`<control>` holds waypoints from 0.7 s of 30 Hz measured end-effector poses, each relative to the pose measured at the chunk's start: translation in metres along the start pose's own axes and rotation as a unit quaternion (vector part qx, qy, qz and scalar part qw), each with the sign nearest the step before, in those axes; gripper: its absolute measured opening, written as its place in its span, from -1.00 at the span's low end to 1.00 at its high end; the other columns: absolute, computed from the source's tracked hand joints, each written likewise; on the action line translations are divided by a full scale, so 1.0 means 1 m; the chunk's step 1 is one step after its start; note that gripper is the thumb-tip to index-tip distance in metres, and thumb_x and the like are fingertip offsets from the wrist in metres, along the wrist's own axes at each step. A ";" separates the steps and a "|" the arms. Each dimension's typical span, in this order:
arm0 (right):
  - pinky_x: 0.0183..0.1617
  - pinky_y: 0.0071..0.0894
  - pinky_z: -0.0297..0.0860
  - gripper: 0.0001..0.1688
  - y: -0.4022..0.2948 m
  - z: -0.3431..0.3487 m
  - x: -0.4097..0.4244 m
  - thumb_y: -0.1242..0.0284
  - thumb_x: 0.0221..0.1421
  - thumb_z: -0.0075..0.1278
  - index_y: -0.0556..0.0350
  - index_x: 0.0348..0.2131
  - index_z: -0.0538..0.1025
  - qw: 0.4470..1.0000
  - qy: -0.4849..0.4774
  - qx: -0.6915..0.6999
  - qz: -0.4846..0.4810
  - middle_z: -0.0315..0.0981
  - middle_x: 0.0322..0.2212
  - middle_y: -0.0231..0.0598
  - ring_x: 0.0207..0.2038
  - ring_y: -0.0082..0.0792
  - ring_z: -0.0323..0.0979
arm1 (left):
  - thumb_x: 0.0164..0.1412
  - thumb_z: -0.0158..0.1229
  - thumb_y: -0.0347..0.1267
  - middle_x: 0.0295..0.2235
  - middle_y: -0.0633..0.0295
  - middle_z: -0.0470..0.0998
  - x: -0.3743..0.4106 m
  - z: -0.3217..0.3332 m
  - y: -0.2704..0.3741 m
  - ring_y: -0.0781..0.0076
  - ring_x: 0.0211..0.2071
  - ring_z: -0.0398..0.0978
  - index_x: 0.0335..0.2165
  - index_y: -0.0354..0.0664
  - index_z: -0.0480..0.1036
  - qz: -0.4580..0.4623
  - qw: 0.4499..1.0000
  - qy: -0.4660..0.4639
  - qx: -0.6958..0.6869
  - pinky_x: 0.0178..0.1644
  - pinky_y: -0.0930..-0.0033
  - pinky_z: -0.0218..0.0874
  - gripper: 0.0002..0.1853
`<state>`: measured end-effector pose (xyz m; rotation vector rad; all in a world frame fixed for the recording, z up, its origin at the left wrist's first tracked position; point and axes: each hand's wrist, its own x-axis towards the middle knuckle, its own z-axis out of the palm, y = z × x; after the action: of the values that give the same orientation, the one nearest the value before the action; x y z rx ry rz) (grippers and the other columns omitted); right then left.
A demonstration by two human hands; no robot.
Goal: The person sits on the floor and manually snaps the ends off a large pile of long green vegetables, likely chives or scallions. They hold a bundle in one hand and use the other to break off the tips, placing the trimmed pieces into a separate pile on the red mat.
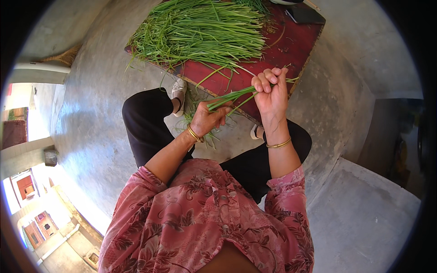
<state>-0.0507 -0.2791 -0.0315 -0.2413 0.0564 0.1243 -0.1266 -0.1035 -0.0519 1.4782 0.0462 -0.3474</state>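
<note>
A small bunch of long green stalks (239, 95) is stretched between my two hands over the near edge of a red table. My right hand (271, 88) is closed around one end, with pale tips sticking out past it. At the other end my left hand (210, 116) has its fingers curled at the stalks; how firmly it grips them is hard to tell. A large heap of similar green stalks (205, 30) covers much of the red tabletop (290, 37), beyond my hands. A few loose stalks trail over the table's near edge.
A dark flat object (304, 14) lies at the table's far right corner. Green scraps (208, 136) lie on the concrete floor (99, 102) between my feet, below the table edge. A straw broom (66, 56) is at the far left. A low concrete ledge (365, 211) is at the right.
</note>
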 end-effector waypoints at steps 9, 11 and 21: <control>-0.68 -0.57 0.02 -0.58 0.003 0.007 -0.006 0.10 0.22 -0.33 -0.09 -0.57 0.32 0.998 -0.001 -0.048 0.044 0.05 -0.75 -0.58 -0.77 -0.64 -0.07 | 0.08 0.04 -0.46 -0.74 0.45 0.24 0.001 -0.027 -0.005 0.78 -0.70 0.13 -0.43 -0.28 0.47 -0.003 0.985 -0.039 0.167 -0.66 0.62 -0.03 -0.89; -0.68 -0.58 0.02 -0.58 0.005 0.008 -0.005 0.10 0.22 -0.34 -0.09 -0.57 0.32 0.997 -0.007 -0.043 0.070 0.05 -0.75 -0.58 -0.78 -0.64 -0.08 | 0.01 0.08 -0.43 -0.71 0.29 0.37 -0.003 -0.048 -0.034 0.50 -0.68 0.33 -0.45 -0.26 0.47 0.118 0.906 -0.101 0.394 -0.60 0.39 0.13 -0.88; -0.69 -0.58 -0.09 -0.58 -0.040 0.011 -0.001 0.16 0.23 -0.34 0.00 -0.49 0.41 0.977 -0.181 0.088 0.069 0.04 -0.73 -0.52 -0.76 -0.62 -0.12 | -0.13 0.11 -0.38 -0.44 0.12 0.48 -0.036 -0.097 -0.039 0.12 -0.42 0.49 -0.52 -0.17 0.48 -0.007 0.726 -0.127 0.675 -0.36 0.14 0.32 -0.88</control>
<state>-0.0458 -0.3152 -0.0109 -0.0353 -0.2771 0.2991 -0.1538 -0.0038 -0.0904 2.8677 -0.5353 -0.6547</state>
